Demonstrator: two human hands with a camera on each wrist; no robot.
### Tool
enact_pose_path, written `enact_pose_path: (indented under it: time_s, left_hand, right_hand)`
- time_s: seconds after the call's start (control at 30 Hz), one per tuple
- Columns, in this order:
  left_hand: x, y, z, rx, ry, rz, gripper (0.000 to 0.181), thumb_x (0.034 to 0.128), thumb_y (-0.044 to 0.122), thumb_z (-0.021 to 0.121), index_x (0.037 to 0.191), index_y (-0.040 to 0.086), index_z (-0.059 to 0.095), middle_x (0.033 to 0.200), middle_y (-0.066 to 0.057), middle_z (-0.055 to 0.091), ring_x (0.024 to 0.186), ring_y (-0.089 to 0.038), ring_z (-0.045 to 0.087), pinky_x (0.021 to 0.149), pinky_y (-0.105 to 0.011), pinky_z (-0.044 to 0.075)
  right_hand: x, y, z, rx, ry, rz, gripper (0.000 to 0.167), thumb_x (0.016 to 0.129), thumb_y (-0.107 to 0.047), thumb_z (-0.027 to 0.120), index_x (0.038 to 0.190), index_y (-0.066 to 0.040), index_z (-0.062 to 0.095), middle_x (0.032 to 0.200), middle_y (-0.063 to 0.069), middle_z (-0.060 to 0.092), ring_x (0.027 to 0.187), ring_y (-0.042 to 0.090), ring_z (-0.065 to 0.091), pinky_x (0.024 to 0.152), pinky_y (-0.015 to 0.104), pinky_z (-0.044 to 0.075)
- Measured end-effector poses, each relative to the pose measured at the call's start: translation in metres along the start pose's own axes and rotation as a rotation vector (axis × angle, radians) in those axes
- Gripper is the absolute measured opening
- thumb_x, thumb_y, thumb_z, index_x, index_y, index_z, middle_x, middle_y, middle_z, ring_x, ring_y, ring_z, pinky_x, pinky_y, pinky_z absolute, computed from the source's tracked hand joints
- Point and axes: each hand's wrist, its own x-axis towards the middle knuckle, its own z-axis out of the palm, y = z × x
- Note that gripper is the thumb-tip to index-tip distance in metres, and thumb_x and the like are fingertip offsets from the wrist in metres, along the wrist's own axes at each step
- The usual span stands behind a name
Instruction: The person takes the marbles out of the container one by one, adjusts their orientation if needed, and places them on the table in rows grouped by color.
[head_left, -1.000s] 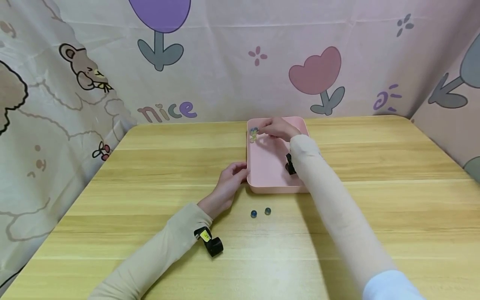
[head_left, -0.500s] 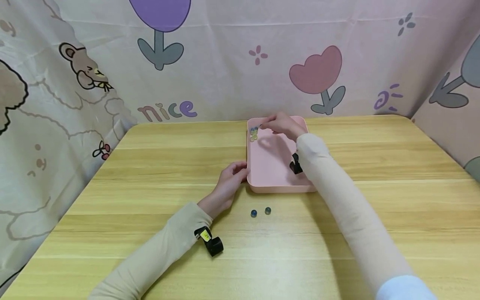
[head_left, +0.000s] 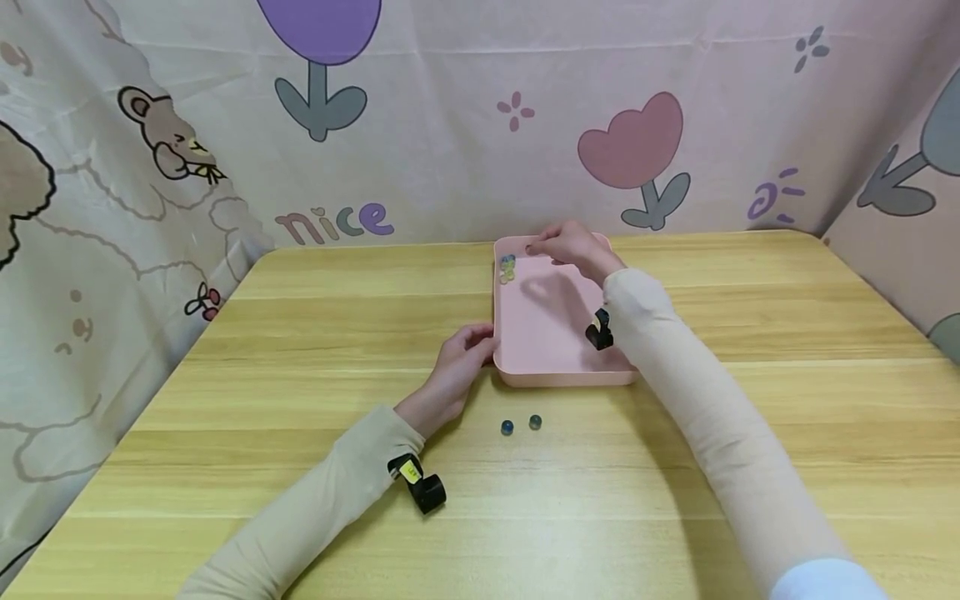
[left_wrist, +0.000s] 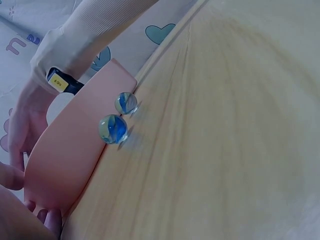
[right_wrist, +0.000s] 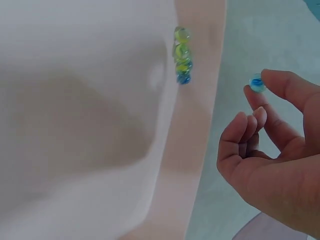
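A pink tray (head_left: 536,337) lies on the table. My left hand (head_left: 450,375) holds its near left side, with thumb and fingertips against the wall in the left wrist view. Over the tray's far end, my right hand (head_left: 577,248) pinches a clear marble with blue in it (right_wrist: 257,83) between thumb and forefinger; the other fingers are curled in. Several yellow-green and blue marbles (right_wrist: 182,52) are bunched against the tray wall, at its far left corner in the head view. Two glass marbles, one bluer (left_wrist: 113,129) and one paler (left_wrist: 126,103), rest on the table before the tray.
The wooden table (head_left: 315,317) stretches to both sides of the tray. A patterned cloth (head_left: 450,125) hangs behind its back edge and at the sides. Black wrist cameras sit on the left sleeve (head_left: 330,492) and the right sleeve (head_left: 697,417).
My right hand has shifted a little right and back, away from the bunched marbles, with its marble still pinched. The left hand, the tray and the two table marbles have stayed put.
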Motion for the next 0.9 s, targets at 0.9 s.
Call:
enact_pose_path:
  time_s: [0.9]
  left_hand:
    - [-0.001,0.0,0.0,-0.004,0.002,-0.005,0.034,0.0965,0.005,0.055,0.129,-0.003,0.052,0.127,-0.016,0.052,0.112,-0.025,0.051,0.099,-0.035,0.043]
  right_hand:
    - [-0.047,-0.007,-0.002,-0.055,0.12,-0.087,0.026,0.091,-0.017,0.066,0.109,0.001,0.07,0.114,0.013,0.063,0.109,0.025,0.052,0.097,0.043,0.042]
